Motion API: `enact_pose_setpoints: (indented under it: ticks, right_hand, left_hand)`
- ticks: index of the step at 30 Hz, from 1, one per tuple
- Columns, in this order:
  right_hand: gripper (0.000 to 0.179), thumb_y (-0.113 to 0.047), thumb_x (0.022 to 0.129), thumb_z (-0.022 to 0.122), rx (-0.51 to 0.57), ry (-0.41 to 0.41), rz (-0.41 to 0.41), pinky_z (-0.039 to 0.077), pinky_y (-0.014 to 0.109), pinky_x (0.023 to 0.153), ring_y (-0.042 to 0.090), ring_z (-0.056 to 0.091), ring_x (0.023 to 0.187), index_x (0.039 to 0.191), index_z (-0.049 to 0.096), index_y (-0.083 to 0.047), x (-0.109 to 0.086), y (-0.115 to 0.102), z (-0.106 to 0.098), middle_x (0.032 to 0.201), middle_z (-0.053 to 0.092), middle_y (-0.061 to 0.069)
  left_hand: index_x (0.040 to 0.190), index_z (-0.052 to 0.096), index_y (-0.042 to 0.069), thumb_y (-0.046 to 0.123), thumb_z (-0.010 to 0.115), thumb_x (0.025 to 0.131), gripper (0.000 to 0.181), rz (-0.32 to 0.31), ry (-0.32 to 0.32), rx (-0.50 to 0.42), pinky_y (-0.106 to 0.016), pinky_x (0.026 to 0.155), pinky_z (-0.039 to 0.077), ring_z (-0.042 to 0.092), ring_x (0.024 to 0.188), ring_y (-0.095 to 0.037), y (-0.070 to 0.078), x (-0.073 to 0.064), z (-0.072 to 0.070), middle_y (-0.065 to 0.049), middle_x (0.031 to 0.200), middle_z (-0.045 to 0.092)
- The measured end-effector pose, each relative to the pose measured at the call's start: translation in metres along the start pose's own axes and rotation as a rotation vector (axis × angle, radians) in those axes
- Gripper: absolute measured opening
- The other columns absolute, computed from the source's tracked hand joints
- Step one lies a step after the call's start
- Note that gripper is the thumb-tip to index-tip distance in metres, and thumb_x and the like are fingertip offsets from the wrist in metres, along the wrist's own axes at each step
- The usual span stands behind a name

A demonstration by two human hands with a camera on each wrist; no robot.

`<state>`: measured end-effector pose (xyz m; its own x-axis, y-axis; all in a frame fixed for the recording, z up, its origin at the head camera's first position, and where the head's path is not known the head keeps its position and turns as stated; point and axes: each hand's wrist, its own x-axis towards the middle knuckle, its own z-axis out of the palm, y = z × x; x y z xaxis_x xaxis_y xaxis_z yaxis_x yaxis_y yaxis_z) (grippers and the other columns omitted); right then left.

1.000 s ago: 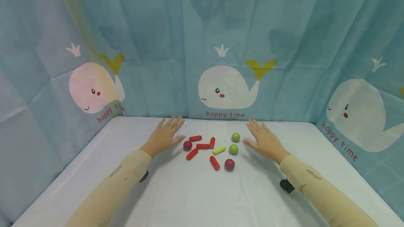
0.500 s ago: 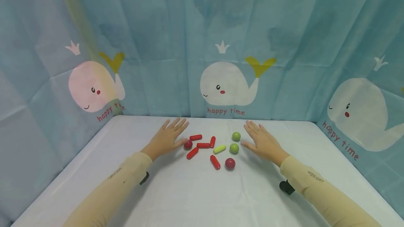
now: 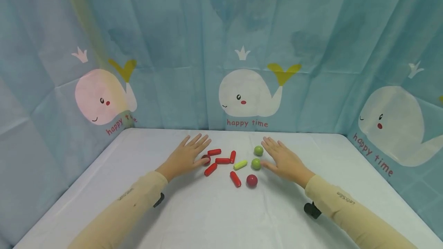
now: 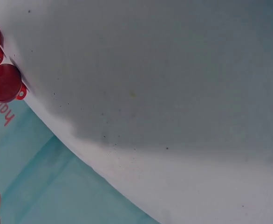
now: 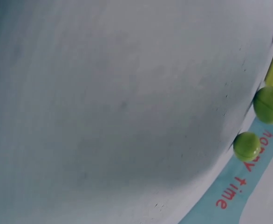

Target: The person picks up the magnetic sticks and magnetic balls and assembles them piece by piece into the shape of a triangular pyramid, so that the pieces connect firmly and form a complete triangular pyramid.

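My left hand (image 3: 185,156) is held out with fingers spread, its thumb overlapping a dark red ball (image 3: 205,159) in the head view. Opposite it, my right hand (image 3: 285,160) extends with straight fingers, thumb tip right at the edge of a green ball (image 3: 256,164). Neither hand holds anything. Between them lie several red sausage-shaped pieces (image 3: 222,161), a yellow-green stick-like piece (image 3: 240,165), a second green ball (image 3: 258,150) and a second dark red ball (image 3: 252,180). In the left wrist view, the red ball (image 4: 5,83) sits at the left edge; only a fingertip shows below.
A white-covered table (image 3: 214,214) carries everything. Around its back and sides hangs a light blue curtain (image 3: 173,68) printed with whales. Dark wrist cameras (image 3: 312,210) sit under both sleeves.
Both hands have moved inward, the left to the right and the right to the left, each closer to the balls and slightly nearer the viewer. The pieces on the table stay put.
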<state>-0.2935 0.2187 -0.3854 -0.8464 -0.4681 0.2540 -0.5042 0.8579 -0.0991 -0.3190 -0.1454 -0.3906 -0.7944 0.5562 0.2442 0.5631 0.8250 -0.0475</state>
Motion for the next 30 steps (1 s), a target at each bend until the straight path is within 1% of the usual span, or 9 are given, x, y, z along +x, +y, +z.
enact_pose_setpoints:
  ticks: [5,9,12,14,16,19,22,27,30]
  right_hand:
    - [0.076,-0.047,0.095,0.061,0.009,-0.005,-0.008,0.020,0.053,0.123,0.034,0.027,0.151,0.152,0.037,-0.003,-0.001,-0.003,0.003,0.161,0.033,0.015]
    - [0.075,-0.044,0.093,0.064,0.024,-0.001,-0.001,0.022,0.053,0.122,0.034,0.029,0.150,0.151,0.039,-0.003,-0.004,-0.005,0.003,0.161,0.033,0.014]
    - [0.075,-0.042,0.092,0.067,0.043,0.004,0.006,0.024,0.052,0.121,0.034,0.030,0.150,0.151,0.040,-0.004,-0.004,-0.008,0.002,0.161,0.033,0.014]
    - [0.075,-0.041,0.091,0.069,0.065,0.003,0.022,0.027,0.053,0.119,0.035,0.031,0.149,0.151,0.040,-0.005,-0.004,-0.010,0.001,0.161,0.033,0.014]
    - [0.074,-0.040,0.091,0.069,0.103,-0.006,0.044,0.030,0.055,0.117,0.037,0.032,0.148,0.151,0.041,-0.006,-0.005,-0.013,0.000,0.162,0.032,0.014]
    - [0.073,-0.037,0.091,0.070,0.176,-0.024,0.088,0.034,0.058,0.114,0.040,0.033,0.147,0.151,0.041,-0.008,-0.006,-0.016,-0.001,0.162,0.031,0.014]
    - [0.072,-0.034,0.090,0.072,0.248,-0.029,0.118,0.035,0.059,0.112,0.041,0.035,0.146,0.151,0.042,-0.009,-0.006,-0.019,-0.002,0.161,0.033,0.014]
    - [0.071,-0.031,0.088,0.075,0.369,0.002,0.177,0.038,0.059,0.111,0.040,0.039,0.144,0.148,0.046,-0.009,-0.004,-0.019,-0.003,0.158,0.038,0.014]
    - [0.071,-0.031,0.087,0.076,0.433,0.020,0.224,0.039,0.058,0.110,0.041,0.041,0.142,0.147,0.047,-0.008,-0.004,-0.017,-0.002,0.155,0.043,0.014]
  left_hand:
    - [0.157,0.031,0.019,0.051,0.057,0.095,0.074,-0.003,-0.031,-0.015,-0.059,0.122,0.015,0.026,0.152,-0.031,0.005,-0.001,0.001,-0.006,0.164,0.029]
    - [0.157,0.029,0.022,0.051,0.055,0.096,0.073,-0.003,-0.055,-0.018,-0.059,0.123,0.015,0.024,0.153,-0.029,0.008,-0.001,0.003,-0.004,0.165,0.028]
    - [0.157,0.030,0.022,0.050,0.057,0.095,0.073,0.002,-0.057,-0.019,-0.057,0.123,0.018,0.025,0.153,-0.028,0.009,-0.002,0.003,-0.004,0.164,0.029]
    - [0.156,0.033,0.020,0.047,0.060,0.094,0.074,0.010,-0.049,-0.038,-0.055,0.122,0.022,0.027,0.152,-0.028,0.011,-0.003,0.002,-0.004,0.163,0.032]
    - [0.155,0.036,0.018,0.045,0.064,0.092,0.073,0.021,-0.043,-0.068,-0.053,0.120,0.027,0.031,0.150,-0.029,0.012,-0.004,0.001,-0.006,0.161,0.035]
    - [0.153,0.039,0.017,0.043,0.068,0.090,0.075,0.015,-0.049,-0.130,-0.051,0.116,0.035,0.036,0.148,-0.028,0.014,-0.006,-0.001,-0.006,0.159,0.039]
    - [0.153,0.040,0.017,0.043,0.070,0.088,0.076,-0.001,-0.061,-0.180,-0.050,0.112,0.041,0.041,0.145,-0.027,0.016,-0.009,-0.003,-0.006,0.157,0.042]
    - [0.150,0.044,0.017,0.041,0.074,0.086,0.075,-0.034,-0.066,-0.258,-0.047,0.106,0.048,0.048,0.141,-0.025,0.021,-0.013,-0.006,-0.006,0.153,0.049]
    - [0.146,0.051,0.017,0.039,0.078,0.084,0.071,-0.059,-0.060,-0.313,-0.047,0.102,0.051,0.054,0.133,-0.026,0.024,-0.014,-0.006,-0.007,0.144,0.058]
